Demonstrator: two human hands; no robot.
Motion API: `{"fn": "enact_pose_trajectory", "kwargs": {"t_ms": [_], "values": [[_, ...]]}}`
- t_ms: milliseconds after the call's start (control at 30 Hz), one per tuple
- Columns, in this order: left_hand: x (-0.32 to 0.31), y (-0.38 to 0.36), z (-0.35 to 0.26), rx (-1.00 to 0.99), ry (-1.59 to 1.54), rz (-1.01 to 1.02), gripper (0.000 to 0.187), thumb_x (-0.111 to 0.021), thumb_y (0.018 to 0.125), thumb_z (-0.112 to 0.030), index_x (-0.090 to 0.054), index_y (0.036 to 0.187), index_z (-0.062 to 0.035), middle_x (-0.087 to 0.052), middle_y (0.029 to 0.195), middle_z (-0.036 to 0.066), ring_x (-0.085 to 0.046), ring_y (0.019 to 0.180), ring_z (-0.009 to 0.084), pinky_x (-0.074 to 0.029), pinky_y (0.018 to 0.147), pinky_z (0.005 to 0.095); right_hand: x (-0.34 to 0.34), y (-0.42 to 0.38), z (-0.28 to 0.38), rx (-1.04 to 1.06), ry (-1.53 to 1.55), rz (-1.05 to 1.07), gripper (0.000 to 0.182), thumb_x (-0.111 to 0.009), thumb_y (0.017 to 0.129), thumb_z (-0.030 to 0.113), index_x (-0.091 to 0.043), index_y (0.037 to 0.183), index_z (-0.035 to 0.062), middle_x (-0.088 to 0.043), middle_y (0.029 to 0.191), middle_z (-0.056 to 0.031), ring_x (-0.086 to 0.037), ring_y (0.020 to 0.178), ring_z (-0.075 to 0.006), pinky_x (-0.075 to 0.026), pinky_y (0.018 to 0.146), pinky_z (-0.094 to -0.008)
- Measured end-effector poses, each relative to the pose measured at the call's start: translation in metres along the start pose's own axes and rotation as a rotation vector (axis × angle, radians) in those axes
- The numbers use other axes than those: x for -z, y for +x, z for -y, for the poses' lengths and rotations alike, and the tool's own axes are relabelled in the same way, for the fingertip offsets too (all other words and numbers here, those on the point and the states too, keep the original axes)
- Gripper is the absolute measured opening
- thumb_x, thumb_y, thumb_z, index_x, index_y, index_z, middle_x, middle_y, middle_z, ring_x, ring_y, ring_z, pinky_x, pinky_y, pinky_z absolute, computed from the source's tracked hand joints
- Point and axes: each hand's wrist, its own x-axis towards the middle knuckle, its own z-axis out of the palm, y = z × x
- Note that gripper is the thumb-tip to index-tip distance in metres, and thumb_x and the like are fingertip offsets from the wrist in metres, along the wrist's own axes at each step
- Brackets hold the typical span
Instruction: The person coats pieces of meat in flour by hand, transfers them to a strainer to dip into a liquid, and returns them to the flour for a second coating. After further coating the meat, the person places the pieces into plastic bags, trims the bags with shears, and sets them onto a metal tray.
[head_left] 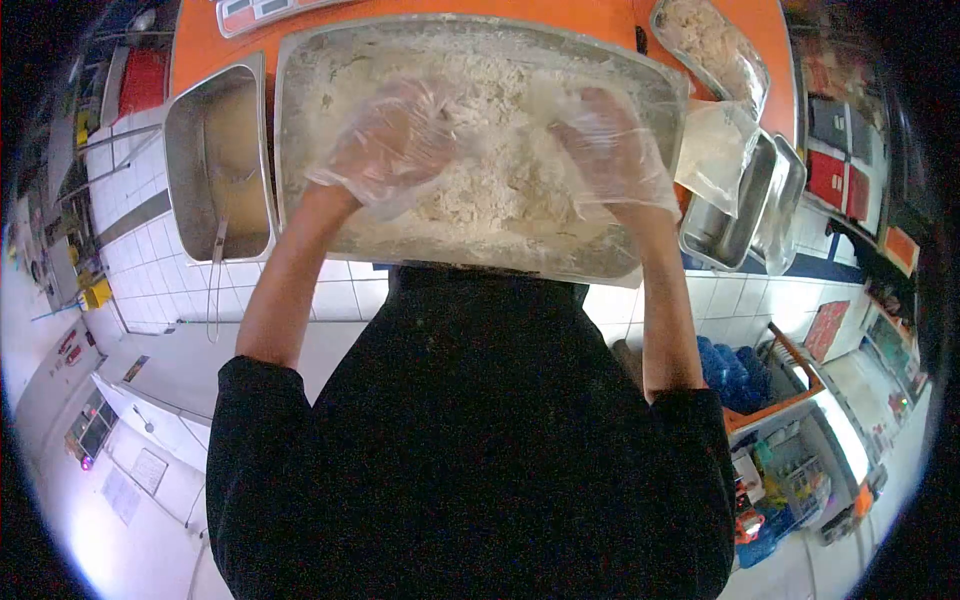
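A large metal tray (300, 60) full of white flour (490, 75) lies in front of me, with lumpy flour-coated pieces (500, 195) heaped along its middle. Both my hands wear loose clear plastic gloves. My left hand (395, 140) is over the left part of the flour, its fingers smeared by motion, so its grip does not show. On the right side of the tray, my right hand (615, 145) has its fingers apart over the flour, and no held thing shows there.
Left of the tray stands a deep metal pan (235, 150) of yellowish liquid, with a wire-handled strainer (218, 245) in it. At right are a pan of pale pieces (710, 45), a plastic bag (718, 150) of white powder and metal pans (735, 225). The tabletop (600, 15) is orange.
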Motion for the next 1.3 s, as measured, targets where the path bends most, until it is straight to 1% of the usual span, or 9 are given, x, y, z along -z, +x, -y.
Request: {"fn": "enact_pose_trajectory", "kwargs": {"t_ms": [133,300,600,833,1033,1100,1200,1267,1300], "values": [[0.016,0.003,0.011,0.107,0.028,0.087,0.055,-0.067,0.080,-0.037,-0.055,0.127,-0.0099,-0.057,0.121,0.018,-0.058,0.107,0.0332,-0.046,0.094,0.0400,0.022,-0.009,0.016,0.171,0.073,-0.092,0.040,-0.068,0.083,0.025,-0.057,0.116,0.0056,-0.057,0.121,-0.0147,-0.057,0.107,-0.0314,-0.045,0.091,-0.0373],[-0.017,0.000,0.077,-0.015,-0.061,-0.208,0.051,-0.067,0.083,-0.032,-0.054,0.127,-0.0092,-0.062,0.115,0.011,-0.060,0.102,0.0293,-0.045,0.097,0.0376,0.024,-0.011,-0.003,0.262,-0.067,-0.155,0.048,-0.071,0.079,0.008,-0.054,0.124,0.0052,-0.060,0.119,-0.0118,-0.057,0.106,-0.0232,-0.045,0.091,-0.0334],[0.051,0.020,-0.023,0.048,-0.242,0.057,0.042,-0.064,0.084,-0.029,-0.059,0.117,-0.0035,-0.066,0.102,0.015,-0.061,0.091,0.0296,-0.047,0.085,0.0398,0.001,0.003,0.008,0.269,0.239,-0.027,0.042,-0.071,0.081,0.016,-0.056,0.119,0.0054,-0.063,0.113,-0.0115,-0.059,0.105,-0.0265,-0.045,0.093,-0.0354],[0.040,0.011,-0.011,-0.057,-0.455,-0.135,0.034,-0.063,0.083,-0.028,-0.063,0.106,-0.0028,-0.067,0.091,0.013,-0.062,0.086,0.0273,-0.049,0.081,0.0383,-0.019,0.023,-0.020,0.206,0.400,-0.112,0.027,-0.063,0.085,0.019,-0.063,0.109,0.0076,-0.064,0.109,-0.0115,-0.060,0.101,-0.0319,-0.045,0.094,-0.0375],[-0.004,-0.005,0.080,-0.239,0.683,-0.366,0.035,-0.053,0.089,-0.028,-0.060,0.120,-0.0116,-0.063,0.113,0.012,-0.053,0.114,0.0220,-0.042,0.099,0.0385,-0.010,0.033,-0.035,0.280,-0.587,0.011,0.033,-0.059,0.090,0.027,-0.061,0.113,0.0030,-0.062,0.105,-0.0192,-0.060,0.099,-0.0308,-0.047,0.087,-0.0401],[-0.017,0.025,0.042,-0.265,0.439,-0.077,0.029,-0.059,0.080,-0.027,-0.065,0.098,-0.0046,-0.067,0.094,0.016,-0.064,0.087,0.0309,-0.051,0.079,0.0406,-0.062,0.042,-0.079,0.327,-0.511,-0.064,0.034,-0.061,0.087,0.029,-0.062,0.112,0.0051,-0.062,0.099,-0.0189,-0.058,0.097,-0.0328,-0.046,0.087,-0.0418],[-0.108,0.075,0.048,-0.087,0.379,0.133,0.025,-0.057,0.079,-0.026,-0.067,0.090,-0.0054,-0.068,0.092,0.017,-0.064,0.083,0.0324,-0.051,0.076,0.0410,-0.113,0.059,-0.076,0.388,-0.352,-0.167,0.038,-0.063,0.083,0.034,-0.063,0.111,0.0075,-0.062,0.103,-0.0200,-0.059,0.097,-0.0357,-0.046,0.087,-0.0428],[-0.121,0.077,0.035,-0.164,0.223,-0.441,0.026,-0.058,0.077,-0.029,-0.069,0.082,-0.0056,-0.068,0.085,0.018,-0.065,0.081,0.0336,-0.051,0.075,0.0419,-0.128,0.076,-0.077,0.067,-0.494,0.280,0.040,-0.067,0.079,0.034,-0.064,0.110,0.0085,-0.062,0.108,-0.0201,-0.059,0.102,-0.0356,-0.047,0.089,-0.0418],[-0.122,0.074,0.036,-0.165,0.220,-0.444,0.026,-0.058,0.077,-0.029,-0.069,0.082,-0.0056,-0.068,0.085,0.018,-0.065,0.081,0.0336,-0.051,0.075,0.0419,-0.127,0.077,-0.084,0.066,-0.498,0.278,0.040,-0.067,0.079,0.034,-0.064,0.110,0.0085,-0.062,0.108,-0.0201,-0.059,0.102,-0.0356,-0.047,0.089,-0.0418]]}}
